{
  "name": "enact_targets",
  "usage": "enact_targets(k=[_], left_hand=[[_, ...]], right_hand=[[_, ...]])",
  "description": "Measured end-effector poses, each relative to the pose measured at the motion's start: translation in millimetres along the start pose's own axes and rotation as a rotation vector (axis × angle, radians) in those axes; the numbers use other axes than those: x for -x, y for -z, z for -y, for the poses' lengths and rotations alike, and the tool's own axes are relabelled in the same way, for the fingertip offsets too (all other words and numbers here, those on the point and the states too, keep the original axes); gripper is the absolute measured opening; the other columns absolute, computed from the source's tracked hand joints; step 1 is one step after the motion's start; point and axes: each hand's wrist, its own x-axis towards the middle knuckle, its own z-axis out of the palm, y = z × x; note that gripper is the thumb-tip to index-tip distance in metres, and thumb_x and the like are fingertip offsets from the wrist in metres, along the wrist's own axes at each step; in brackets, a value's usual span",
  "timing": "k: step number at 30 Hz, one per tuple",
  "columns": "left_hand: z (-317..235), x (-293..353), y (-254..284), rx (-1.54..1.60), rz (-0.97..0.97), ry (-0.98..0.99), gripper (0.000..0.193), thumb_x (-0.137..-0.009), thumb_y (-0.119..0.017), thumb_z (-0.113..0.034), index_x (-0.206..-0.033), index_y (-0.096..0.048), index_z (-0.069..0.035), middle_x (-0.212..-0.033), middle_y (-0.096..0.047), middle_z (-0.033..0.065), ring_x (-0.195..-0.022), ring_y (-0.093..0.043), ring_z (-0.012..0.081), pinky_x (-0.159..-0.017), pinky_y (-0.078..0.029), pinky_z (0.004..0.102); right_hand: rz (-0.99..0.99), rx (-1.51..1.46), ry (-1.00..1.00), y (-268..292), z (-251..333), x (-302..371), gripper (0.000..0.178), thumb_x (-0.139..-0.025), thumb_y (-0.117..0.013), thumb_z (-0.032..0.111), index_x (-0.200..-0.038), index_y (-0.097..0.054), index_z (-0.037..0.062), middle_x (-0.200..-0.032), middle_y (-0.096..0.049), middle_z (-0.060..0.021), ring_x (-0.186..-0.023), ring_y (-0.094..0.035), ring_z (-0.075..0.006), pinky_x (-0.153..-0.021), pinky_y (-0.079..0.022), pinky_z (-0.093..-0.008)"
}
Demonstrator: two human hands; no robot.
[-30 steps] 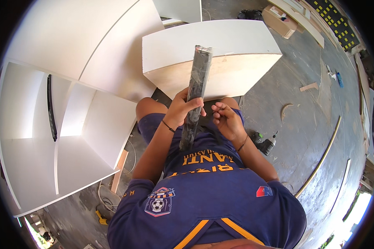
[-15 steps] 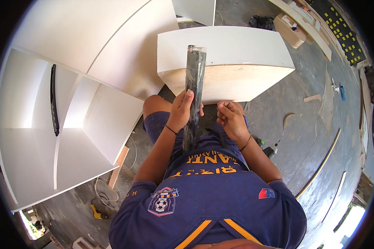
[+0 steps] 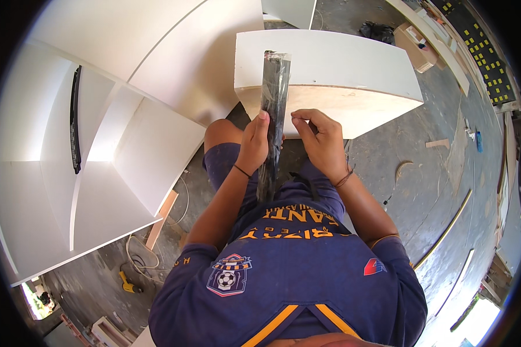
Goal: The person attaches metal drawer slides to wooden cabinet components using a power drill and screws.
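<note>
Grey floor (image 3: 411, 208) surrounded you. Your left hand (image 3: 252, 143) gripped the black bundle (image 3: 275, 87) over your shorts (image 3: 219, 165), clear film (image 3: 279, 56) still on it; your right hand (image 3: 325, 141), fingertips pinched, hovered beside it, and I couldn't tell whether it held anything.

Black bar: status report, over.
Left hand holding black bar. Right hand curled beside it, apparently not touching. White box just beyond.
</note>
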Motion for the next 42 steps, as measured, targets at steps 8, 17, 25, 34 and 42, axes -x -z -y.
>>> enact_targets(k=[8,17,25,34,42], left_hand=[[-1.5,3.0,5.0,0.004,0.006,-0.034,0.053,-0.098,-0.033,-0.051,-0.096,-0.055,-0.002,-0.069,-0.059,0.0069,-0.056,-0.058,0.0120,-0.053,-0.050,0.0243],[-7.6,6.2,5.8,-0.080,-0.027,-0.190,0.045,-0.099,-0.041,-0.044,-0.096,-0.056,-0.002,-0.070,-0.054,0.0007,-0.061,-0.048,0.0057,-0.056,-0.041,0.0213],[-40.1,15.6,-0.3,-0.163,-0.068,-0.320,0.046,-0.101,-0.037,-0.039,-0.094,-0.056,0.002,-0.079,-0.056,0.0032,-0.074,-0.048,0.0095,-0.069,-0.041,0.0238],[-58.7,10.6,-14.4,-0.089,-0.121,-0.416,0.045,-0.100,-0.040,-0.041,-0.091,-0.056,0.000,-0.075,-0.052,-0.0008,-0.073,-0.044,0.0067,-0.067,-0.038,0.0227],[-64.4,3.2,-25.1,-0.052,-0.120,-0.285,0.051,-0.099,-0.037,-0.046,-0.077,-0.051,-0.004,-0.068,-0.050,-0.0012,-0.067,-0.044,0.0074,-0.062,-0.037,0.0225]], right_hand=[[-0.053,0.147,0.251,-12.6,5.4,-17.8,0.012,-0.082,-0.066,0.007,-0.090,-0.064,-0.0011,-0.073,-0.065,-0.0093,-0.052,-0.049,-0.0113,-0.050,-0.041,-0.0241],[-0.049,0.234,0.381,-22.8,16.1,-23.6,0.006,-0.082,-0.061,0.008,-0.084,-0.058,0.0026,-0.073,-0.062,-0.0149,-0.065,-0.061,-0.0330,-0.057,-0.049,-0.0390],[0.013,0.218,0.467,-19.6,33.1,-18.2,0.008,-0.081,-0.060,0.005,-0.087,-0.056,0.0019,-0.072,-0.060,-0.0149,-0.065,-0.060,-0.0341,-0.056,-0.049,-0.0402],[-0.026,0.225,0.557,-9.6,42.9,-8.8,0.008,-0.081,-0.060,0.002,-0.088,-0.056,0.0014,-0.072,-0.059,-0.0148,-0.066,-0.060,-0.0337,-0.057,-0.048,-0.0401],[-0.070,0.208,0.536,-3.8,34.2,6.9,0.009,-0.080,-0.060,0.001,-0.087,-0.055,0.0014,-0.073,-0.058,-0.0156,-0.065,-0.060,-0.0344,-0.057,-0.049,-0.0402]])
